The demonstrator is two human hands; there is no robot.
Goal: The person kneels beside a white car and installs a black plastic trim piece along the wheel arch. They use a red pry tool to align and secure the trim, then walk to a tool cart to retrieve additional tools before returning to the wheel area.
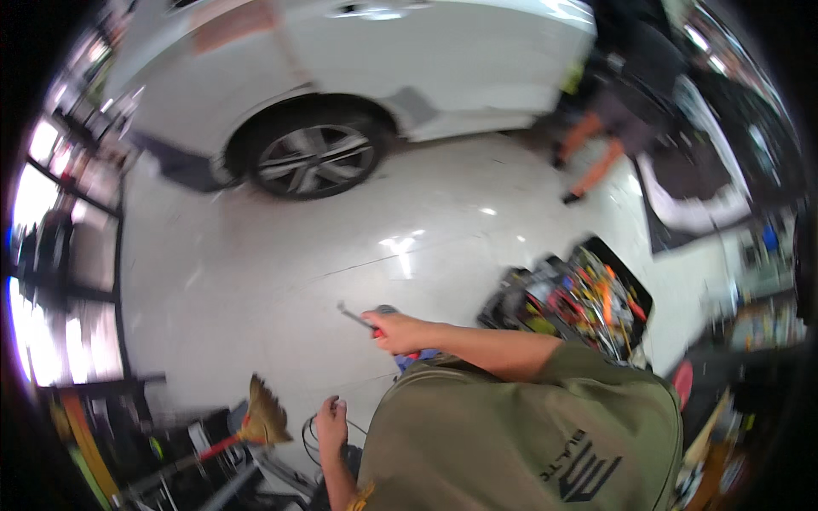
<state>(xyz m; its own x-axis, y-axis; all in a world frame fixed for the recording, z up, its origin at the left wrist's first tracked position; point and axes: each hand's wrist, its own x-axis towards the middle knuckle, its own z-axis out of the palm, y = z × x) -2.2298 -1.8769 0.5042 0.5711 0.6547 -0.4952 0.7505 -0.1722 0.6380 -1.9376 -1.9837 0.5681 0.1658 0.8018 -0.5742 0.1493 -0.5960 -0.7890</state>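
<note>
My right hand [394, 332] is closed round a red-handled tool [354, 317]. Its dark, thin metal shaft points to the left, and the end has a small bend or tip too blurred to make out. Lower down on the left, my left hand [332, 422] has its fingers curled in. Something small and dark shows at its fingertips, but I cannot make out what it is. A thin black cable or hose [308, 439] loops close to that hand. To the right of my right hand stands an open black tool box [645, 294] full of jumbled hand tools.
A white car [477, 64] with its rear wheel [315, 162] stands ahead on the shiny floor [230, 255]. A person [630, 102] in dark clothes bends beside it, near a car panel [733, 200]. A straw broom [266, 413] lies at lower left, among dark stands.
</note>
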